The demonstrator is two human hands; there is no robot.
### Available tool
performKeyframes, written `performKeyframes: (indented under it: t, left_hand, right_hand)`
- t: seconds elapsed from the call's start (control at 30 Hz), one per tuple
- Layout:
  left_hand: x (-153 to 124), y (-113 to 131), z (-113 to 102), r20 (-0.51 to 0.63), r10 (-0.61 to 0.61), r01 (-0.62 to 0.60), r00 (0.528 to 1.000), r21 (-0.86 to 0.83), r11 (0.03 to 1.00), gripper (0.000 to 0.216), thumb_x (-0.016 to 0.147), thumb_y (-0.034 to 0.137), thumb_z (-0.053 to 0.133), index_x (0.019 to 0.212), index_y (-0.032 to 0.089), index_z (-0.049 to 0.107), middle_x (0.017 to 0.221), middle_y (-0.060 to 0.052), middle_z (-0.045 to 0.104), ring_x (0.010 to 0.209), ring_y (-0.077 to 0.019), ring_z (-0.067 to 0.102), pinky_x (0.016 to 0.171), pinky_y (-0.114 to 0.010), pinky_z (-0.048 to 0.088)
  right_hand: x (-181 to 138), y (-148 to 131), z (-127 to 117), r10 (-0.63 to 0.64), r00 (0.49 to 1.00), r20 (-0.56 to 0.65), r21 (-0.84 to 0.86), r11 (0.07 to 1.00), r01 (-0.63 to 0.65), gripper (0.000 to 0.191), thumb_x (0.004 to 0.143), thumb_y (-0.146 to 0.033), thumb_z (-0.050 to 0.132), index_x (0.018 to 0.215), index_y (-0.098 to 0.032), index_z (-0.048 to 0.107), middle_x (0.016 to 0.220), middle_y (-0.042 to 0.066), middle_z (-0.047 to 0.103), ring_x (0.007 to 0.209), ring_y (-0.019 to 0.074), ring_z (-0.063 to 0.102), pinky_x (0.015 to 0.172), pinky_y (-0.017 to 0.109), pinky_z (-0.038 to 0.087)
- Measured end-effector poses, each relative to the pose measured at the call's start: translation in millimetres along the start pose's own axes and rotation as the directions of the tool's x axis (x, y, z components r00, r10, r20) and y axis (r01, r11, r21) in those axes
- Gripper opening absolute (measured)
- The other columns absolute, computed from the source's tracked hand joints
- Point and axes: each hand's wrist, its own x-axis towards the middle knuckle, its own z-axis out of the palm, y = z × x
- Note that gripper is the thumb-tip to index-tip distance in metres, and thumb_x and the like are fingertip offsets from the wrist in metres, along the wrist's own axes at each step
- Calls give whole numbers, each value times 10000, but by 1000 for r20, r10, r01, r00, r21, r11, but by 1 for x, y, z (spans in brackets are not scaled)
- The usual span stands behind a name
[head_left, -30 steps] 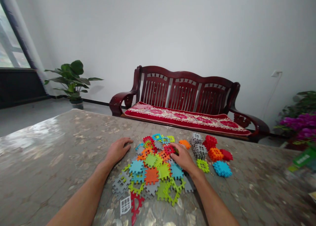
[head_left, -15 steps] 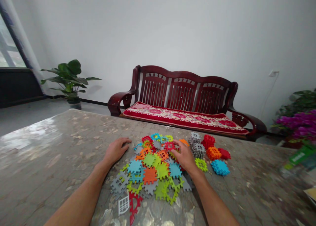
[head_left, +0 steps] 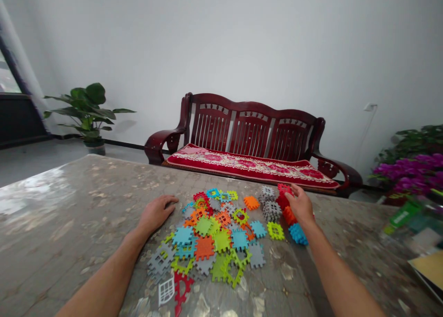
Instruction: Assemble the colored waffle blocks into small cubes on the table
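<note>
A loose pile of flat, colourful interlocking tiles [head_left: 207,236] lies on the marbled table [head_left: 69,215]. To its right stand small sorted stacks: grey [head_left: 272,211], blue [head_left: 296,234], and red and orange ones partly hidden by my right hand. My right hand [head_left: 300,205] reaches over the red stack, fingers pinched on a red tile [head_left: 284,188]. My left hand [head_left: 155,213] rests on the table, fingers stretched out, at the left edge of the pile and holds nothing. A single green tile [head_left: 276,230] and an orange tile [head_left: 251,202] lie between pile and stacks.
A dark wooden bench with a red cushion [head_left: 249,164] stands beyond the table's far edge. A potted plant [head_left: 88,109] is at the back left, purple flowers [head_left: 411,174] at the right. A green box [head_left: 403,214] and papers [head_left: 427,264] lie on the table's right side.
My right hand has left the middle of the pile and moved right to the red stack, carrying a red tile. My left hand has stayed put. The view has shifted slightly.
</note>
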Motion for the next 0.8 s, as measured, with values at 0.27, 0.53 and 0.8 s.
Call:
performKeyframes:
  t: [0.27, 0.53, 0.8]
  left_hand:
    - [2, -5, 3, -10, 14, -14, 1000, -30, 999, 392, 823, 344, 464, 1100, 247, 725, 1300, -39, 677, 1185, -227, 617, 1075, -351, 427]
    - [2, -4, 3, 3, -2, 2, 1000, -19, 1000, 397, 827, 347, 462, 1119, 259, 716, 1307, -37, 670, 1181, -227, 617, 1062, -349, 436]
    - [-1, 4, -3, -4, 3, -3, 1000, -22, 1000, 377, 836, 327, 466, 1100, 257, 727, 1283, -33, 684, 1173, -230, 619, 1065, -348, 432]
  right_hand:
    - [20, 37, -10, 64, 997, -41, -130, 989, -69, 556, 754, -361, 620, 1267, -149, 594, 1205, 165, 693, 1120, 284, 650, 1012, 428, 459]
    - [16, 38, -10, 76, 996, -47, -124, 989, -81, 557, 715, -348, 637, 1242, -170, 618, 1204, 143, 695, 1114, 278, 651, 1041, 438, 438]
    - [-20, -23, 10, -81, 996, 29, 24, 996, 80, 422, 766, -371, 525, 1105, -184, 693, 1127, 111, 727, 1058, 261, 659, 1007, 444, 465]
